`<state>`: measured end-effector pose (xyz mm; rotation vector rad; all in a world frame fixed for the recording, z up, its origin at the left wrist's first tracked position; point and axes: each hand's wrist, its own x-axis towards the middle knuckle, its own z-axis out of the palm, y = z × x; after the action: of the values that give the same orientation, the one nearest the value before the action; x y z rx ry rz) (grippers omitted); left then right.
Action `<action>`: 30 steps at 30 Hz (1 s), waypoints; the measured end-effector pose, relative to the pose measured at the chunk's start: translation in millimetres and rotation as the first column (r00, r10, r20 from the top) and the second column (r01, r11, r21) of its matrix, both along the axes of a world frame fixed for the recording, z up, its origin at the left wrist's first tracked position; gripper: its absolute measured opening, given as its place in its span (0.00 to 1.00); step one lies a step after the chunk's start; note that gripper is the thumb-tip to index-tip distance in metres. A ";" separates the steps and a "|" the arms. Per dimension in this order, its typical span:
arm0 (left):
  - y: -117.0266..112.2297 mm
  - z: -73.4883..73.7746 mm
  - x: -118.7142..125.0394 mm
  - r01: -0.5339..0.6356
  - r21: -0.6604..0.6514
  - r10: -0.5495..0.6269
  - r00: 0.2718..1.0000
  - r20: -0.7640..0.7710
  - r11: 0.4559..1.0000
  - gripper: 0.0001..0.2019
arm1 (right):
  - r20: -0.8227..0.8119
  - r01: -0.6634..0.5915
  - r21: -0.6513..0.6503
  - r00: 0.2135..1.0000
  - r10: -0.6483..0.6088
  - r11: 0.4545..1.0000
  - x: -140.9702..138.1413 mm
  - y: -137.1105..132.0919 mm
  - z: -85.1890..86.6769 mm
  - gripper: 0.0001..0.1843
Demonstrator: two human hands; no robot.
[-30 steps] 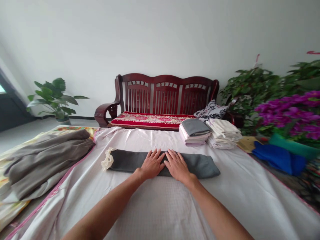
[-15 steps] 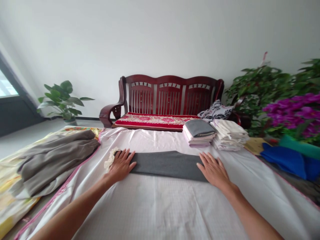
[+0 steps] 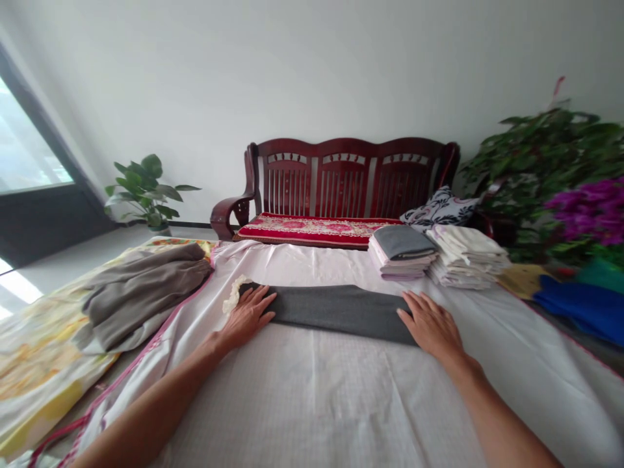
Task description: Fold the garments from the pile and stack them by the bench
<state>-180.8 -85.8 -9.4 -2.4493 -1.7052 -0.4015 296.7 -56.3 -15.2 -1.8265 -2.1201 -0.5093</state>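
Observation:
A dark grey garment (image 3: pixel 336 310), folded into a long narrow strip, lies crosswise on the pale sheet (image 3: pixel 312 396). Cream lace trim (image 3: pixel 235 294) shows at its left end. My left hand (image 3: pixel 247 315) rests flat on that end, beside the lace, with fingers stretched out. On the right end lies my right hand (image 3: pixel 433 325), palm down and fingers extended. Both hands press on the cloth without gripping it. What is under the palms is hidden.
Beyond the strip stand a folded pile topped with grey cloth (image 3: pixel 402 244) and a white folded pile (image 3: pixel 465 253). A crumpled grey-brown garment (image 3: pixel 146 296) lies at left, blue cloth (image 3: pixel 580 309) at right. A wooden bench (image 3: pixel 341 182) with a red cover stands behind, between plants.
The view has turned slightly left, so everything sits further right in the picture. Both hands stay on the ends of the grey garment, which looks unchanged.

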 end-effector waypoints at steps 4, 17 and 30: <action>-11.6 4.6 -14.4 0.133 0.021 -0.133 0.991 0.018 0.991 0.20 | -0.005 -0.028 0.148 1.000 0.030 0.989 -4.0 -7.0 8.0 0.24; -10.2 23.4 -28.0 0.130 0.054 -0.122 0.984 -0.128 0.990 0.17 | 0.078 -0.365 -0.117 0.924 0.375 0.924 35.3 -55.6 28.6 0.34; 8.5 121.8 -30.8 -0.041 0.276 0.089 0.983 -0.162 0.960 0.14 | -0.057 -0.053 0.124 0.997 0.060 0.991 31.1 -18.4 90.0 0.21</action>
<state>-211.6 -77.3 112.3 -2.1596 -1.5419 -0.3754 327.8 -74.8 74.8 -1.6889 -2.0467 -0.5500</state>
